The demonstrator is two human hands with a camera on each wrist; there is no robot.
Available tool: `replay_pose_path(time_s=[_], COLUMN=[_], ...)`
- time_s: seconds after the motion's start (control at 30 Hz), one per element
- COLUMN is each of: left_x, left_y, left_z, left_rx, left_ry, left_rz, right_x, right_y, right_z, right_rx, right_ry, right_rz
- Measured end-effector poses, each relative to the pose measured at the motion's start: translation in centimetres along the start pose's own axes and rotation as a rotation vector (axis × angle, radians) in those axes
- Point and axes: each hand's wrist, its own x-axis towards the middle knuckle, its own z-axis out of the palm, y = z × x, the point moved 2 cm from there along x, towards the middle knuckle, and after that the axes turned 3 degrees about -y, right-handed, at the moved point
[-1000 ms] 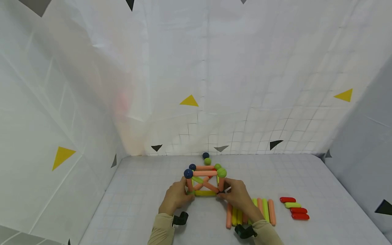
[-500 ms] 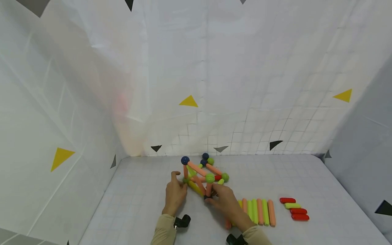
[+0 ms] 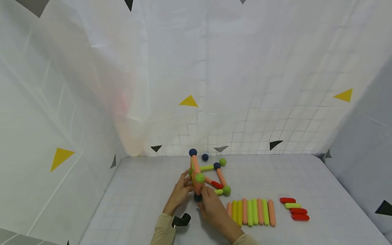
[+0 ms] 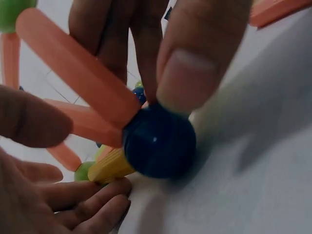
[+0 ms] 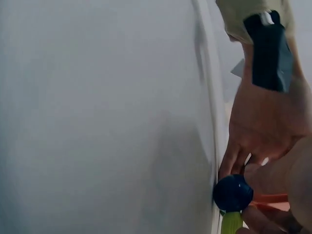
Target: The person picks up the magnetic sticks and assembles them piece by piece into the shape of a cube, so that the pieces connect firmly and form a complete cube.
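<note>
A frame of coloured sticks and balls (image 3: 196, 165) stands at mid-table, its near side turned almost edge-on in the head view. My right hand (image 3: 214, 207) pinches its near lower corner beside a dark blue ball (image 4: 161, 141). In the left wrist view, the right thumb presses at that ball, where orange sticks (image 4: 80, 68) and a yellow stick (image 4: 109, 168) meet. My left hand (image 3: 177, 197) is at the frame's left side, thumb and fingers spread about it. Its fingertips lie by the yellow stick. The right wrist view shows a dark blue ball (image 5: 233, 193) between both hands.
Several long orange, yellow and green sticks (image 3: 252, 212) lie in a row at the right front. Farther right are short red sticks (image 3: 299, 217) and a short green one (image 3: 292, 205). A loose blue ball (image 3: 205, 157) and green ball (image 3: 223, 162) sit behind the frame.
The frame has turned, its near right corner swinging toward me and left with my right hand. My left hand left its lower left corner, then came back in. The loose green ball shifted right.
</note>
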Motion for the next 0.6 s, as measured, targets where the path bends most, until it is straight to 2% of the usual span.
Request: replay_pose_path(time_s=[0.03, 0.1, 0.17, 0.27, 0.33, 0.4, 0.47, 0.6], left_x=[0.0, 0.0, -0.3, -1.0, -1.6, -2.2, -2.6, -3.0], left_y=[0.1, 0.6, 1.5, 3.5, 5.2, 6.8, 8.1, 9.4], left_z=[0.1, 0.3, 0.4, 0.4, 0.4, 0.6, 0.9, 1.3], left_rx=[-0.005, 0.056, 0.158, 0.31, 0.374, 0.436, 0.526, 0.725], left_ry=[0.001, 0.057, 0.167, 0.344, 0.4, 0.398, 0.363, 0.303], left_rz=[-0.008, -0.01, -0.001, 0.037, 0.089, 0.14, 0.19, 0.259], right_x=[0.0, -0.1, -0.1, -0.2, -0.3, -0.4, -0.4, -0.3], right_y=[-0.2, -0.4, -0.5, -0.7, -0.7, -0.7, -0.7, -0.5], right_z=[0.1, 0.3, 0.4, 0.5, 0.5, 0.5, 0.5, 0.3], right_rx=[-0.004, -0.016, -0.032, -0.042, -0.055, -0.075, -0.095, -0.091], right_ry=[-0.016, -0.051, -0.077, -0.103, -0.109, -0.11, -0.108, -0.127], right_rz=[0.007, 0.026, 0.036, 0.053, 0.054, 0.054, 0.048, 0.039])
